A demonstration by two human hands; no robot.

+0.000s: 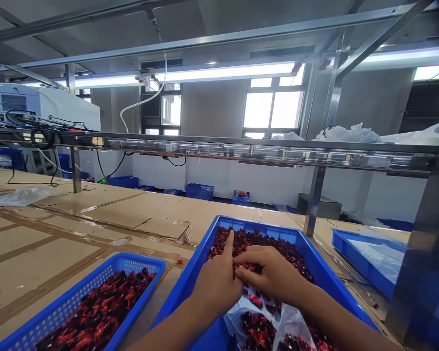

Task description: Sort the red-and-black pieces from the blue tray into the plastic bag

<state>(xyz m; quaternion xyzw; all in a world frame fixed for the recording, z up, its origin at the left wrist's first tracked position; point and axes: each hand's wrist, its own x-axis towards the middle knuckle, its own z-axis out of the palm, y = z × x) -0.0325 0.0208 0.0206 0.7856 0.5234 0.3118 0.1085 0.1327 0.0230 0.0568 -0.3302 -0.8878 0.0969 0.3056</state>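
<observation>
Both my hands are inside a blue plastic tray [205, 246] heaped with small red and black parts [278, 246]. My left hand [217, 282] has its index finger stretched forward and its other fingers curled, resting on the parts. My right hand [269, 275] lies across from the right, fingers bent and pressed together at the left hand's fingertips, pinching something I cannot make out. A clear plastic bag [289, 321] holding more parts lies in the tray under my wrists.
A blue perforated basket [131, 263] of the same parts stands at the lower left. The bench is covered in brown cardboard [40, 243]. A steel post [314, 200] and rail cross behind. Another blue tray [354, 248] with plastic sheet sits at right.
</observation>
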